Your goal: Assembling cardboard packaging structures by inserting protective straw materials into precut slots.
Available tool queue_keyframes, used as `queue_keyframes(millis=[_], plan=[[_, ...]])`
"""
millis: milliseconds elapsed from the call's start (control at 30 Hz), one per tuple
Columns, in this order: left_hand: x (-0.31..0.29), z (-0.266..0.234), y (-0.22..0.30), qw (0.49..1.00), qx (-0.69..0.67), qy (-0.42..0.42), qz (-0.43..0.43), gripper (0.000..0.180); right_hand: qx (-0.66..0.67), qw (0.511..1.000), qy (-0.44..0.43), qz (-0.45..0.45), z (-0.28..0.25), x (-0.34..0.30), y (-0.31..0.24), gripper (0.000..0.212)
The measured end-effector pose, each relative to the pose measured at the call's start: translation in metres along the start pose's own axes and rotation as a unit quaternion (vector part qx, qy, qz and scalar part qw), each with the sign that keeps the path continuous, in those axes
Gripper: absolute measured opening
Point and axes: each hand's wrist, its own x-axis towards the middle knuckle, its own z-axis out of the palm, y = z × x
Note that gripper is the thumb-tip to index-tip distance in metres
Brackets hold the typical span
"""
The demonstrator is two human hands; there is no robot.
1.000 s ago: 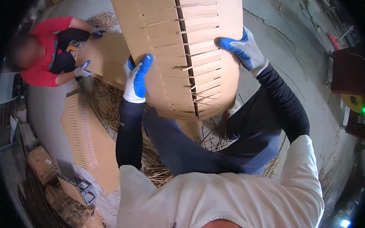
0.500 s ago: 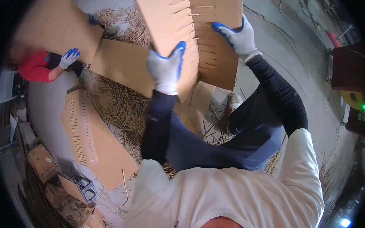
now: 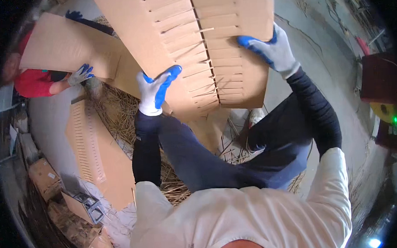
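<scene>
Between my hands a large folded cardboard sheet point(image 3: 177, 49) is held up, opened in a V along its middle crease. Rows of slits run down both sides of the crease, and thin brown sticks poke out of some. My left hand point(image 3: 158, 88), in a white and blue glove, grips the left panel's edge with the thumb on the face. My right hand point(image 3: 273, 52), gloved alike, clasps the right panel's edge, thumb in front and fingers hidden behind.
At the left a person in a red top point(image 3: 33, 84) holds another cardboard sheet point(image 3: 66, 45). A slitted cardboard sheet point(image 3: 114, 172) lies on the floor by scattered thin sticks point(image 3: 122, 112). Small cardboard boxes point(image 3: 45, 177) stand at the lower left, a dark red machine point(image 3: 380, 78) at the right.
My hands have moved apart, the left one leftward and down, and the cardboard has opened wider and come closer. The other person's sheet has tilted and moved lower.
</scene>
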Motion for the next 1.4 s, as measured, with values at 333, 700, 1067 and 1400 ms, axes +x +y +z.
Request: queue_keyframes(millis=[333, 700, 1067, 1400], plan=[[-0.044, -0.032, -0.172, 0.973, 0.194, 0.083, 0.095, 0.054, 0.135, 0.989, -0.026, -0.05, -0.052, 0.063, -0.027, 0.05], [-0.057, 0.0, 0.0, 0.987, 0.062, 0.086, 0.119, 0.083, 0.053, 0.995, -0.076, 0.047, -0.022, -0.022, -0.006, 0.073], [-0.035, 0.091, 0.211, 0.616, 0.731, -0.149, 0.251, 0.09, -0.065, 0.966, -0.073, -0.239, -0.011, 0.002, -0.128, 0.098], [-0.023, 0.124, 0.208, 0.508, 0.807, -0.208, 0.218, 0.064, -0.637, 0.708, -0.207, -0.223, 0.005, 0.016, -0.194, 0.061]])
